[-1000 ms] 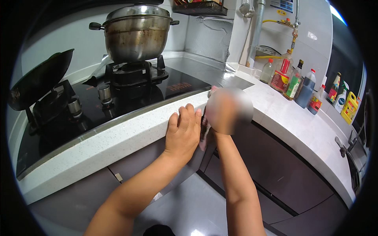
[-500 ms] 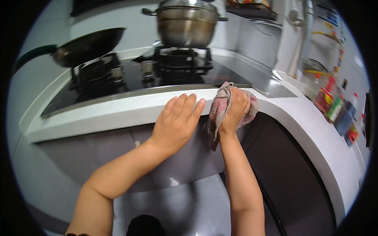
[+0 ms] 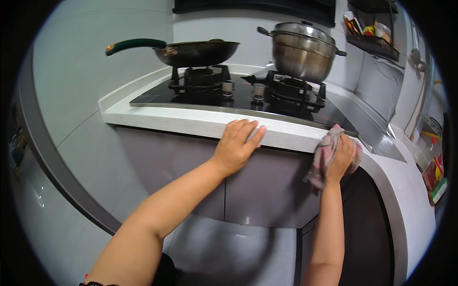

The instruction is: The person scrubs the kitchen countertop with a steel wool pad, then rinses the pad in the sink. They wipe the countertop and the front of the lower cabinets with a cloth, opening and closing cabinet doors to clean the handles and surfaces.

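My right hand (image 3: 340,158) is closed on a crumpled pink and grey cloth (image 3: 322,159). The cloth lies over the front edge of the white countertop (image 3: 191,117), close to the stove's right front corner, and part of it hangs down the face. To the left, my left hand (image 3: 237,148) rests with stretched fingers on the same edge, below the stove knobs (image 3: 258,91), and holds nothing. Behind both hands is the black glass gas stove (image 3: 157,95). My right palm and the cloth's underside are hidden.
A dark frying pan (image 3: 198,53) with a green handle sits on the left burner. A lidded steel pot (image 3: 303,53) stands on the right one. Bottles (image 3: 433,174) line the right counter. Grey cabinet doors (image 3: 272,186) are below, and a rack (image 3: 372,44) hangs at upper right.
The view has turned left, so stove and pots appear farther right. My left hand has shifted left along the counter edge, widening the gap between hands. My right hand still grips the cloth.
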The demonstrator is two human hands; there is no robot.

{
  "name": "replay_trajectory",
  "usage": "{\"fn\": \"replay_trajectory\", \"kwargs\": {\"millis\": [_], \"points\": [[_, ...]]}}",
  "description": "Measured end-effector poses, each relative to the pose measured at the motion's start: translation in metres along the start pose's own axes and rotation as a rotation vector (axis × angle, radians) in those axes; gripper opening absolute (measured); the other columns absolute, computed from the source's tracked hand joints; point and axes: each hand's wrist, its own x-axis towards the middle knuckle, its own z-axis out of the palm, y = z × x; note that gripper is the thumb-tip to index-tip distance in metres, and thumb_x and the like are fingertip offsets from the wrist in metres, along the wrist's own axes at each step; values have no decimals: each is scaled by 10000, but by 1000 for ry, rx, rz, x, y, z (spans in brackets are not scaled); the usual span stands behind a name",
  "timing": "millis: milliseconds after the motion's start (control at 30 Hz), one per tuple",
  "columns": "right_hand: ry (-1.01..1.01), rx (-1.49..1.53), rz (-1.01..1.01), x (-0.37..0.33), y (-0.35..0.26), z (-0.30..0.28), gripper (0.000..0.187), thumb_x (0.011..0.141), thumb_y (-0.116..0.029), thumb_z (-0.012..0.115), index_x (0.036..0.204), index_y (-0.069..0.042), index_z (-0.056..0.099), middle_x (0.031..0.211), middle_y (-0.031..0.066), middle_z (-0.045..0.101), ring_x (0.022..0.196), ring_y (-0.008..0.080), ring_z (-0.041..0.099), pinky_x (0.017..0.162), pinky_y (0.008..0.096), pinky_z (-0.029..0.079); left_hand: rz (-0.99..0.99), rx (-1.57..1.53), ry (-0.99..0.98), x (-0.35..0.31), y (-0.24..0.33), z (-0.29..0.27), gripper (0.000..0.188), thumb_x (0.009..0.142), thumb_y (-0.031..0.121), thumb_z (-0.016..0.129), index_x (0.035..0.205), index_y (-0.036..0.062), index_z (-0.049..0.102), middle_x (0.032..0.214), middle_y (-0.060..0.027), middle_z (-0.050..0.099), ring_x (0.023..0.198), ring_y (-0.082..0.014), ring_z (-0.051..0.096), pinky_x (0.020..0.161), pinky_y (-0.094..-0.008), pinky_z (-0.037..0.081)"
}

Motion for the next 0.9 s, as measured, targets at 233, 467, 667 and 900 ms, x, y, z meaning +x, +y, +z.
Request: {"fn": "replay_trajectory", "kwargs": {"millis": [233,467,667,900], "points": [[-38,70,79,16,-166,41,322,838,-209,593,1145,-123,635,1200,20,603,1213,258,491,1086,525,265,-23,-61,9,-6,-11,-10,427,807,123,647,1216,7,598,1206,-156,583,1105,-345,564,966,-475,443],[-311,172,-212,26,-152,19,409,729,-243,657,1095,-73,591,1277,159,553,1202,363,493,1058,509,338,-58,195,-135,-70,-108,-122,464,785,193,725,1189,6,596,1168,-148,625,1079,-324,616,975,-488,466],[-306,-220,-57,1,-106,40,474,929,-283,454,1317,-19,518,1362,146,503,1308,325,430,1130,476,255,-188,367,-151,-136,-211,-216,602,693,200,785,1229,19,580,1191,-134,590,1117,-329,568,1005,-499,434],[-372,117,-59,38,-381,52,513,817,-243,620,1304,-119,513,1399,115,469,1301,307,411,1114,499,210,-258,262,-88,-153,-217,-215,575,704,180,768,1232,31,595,1190,-142,588,1136,-350,560,1014,-496,439]]}}
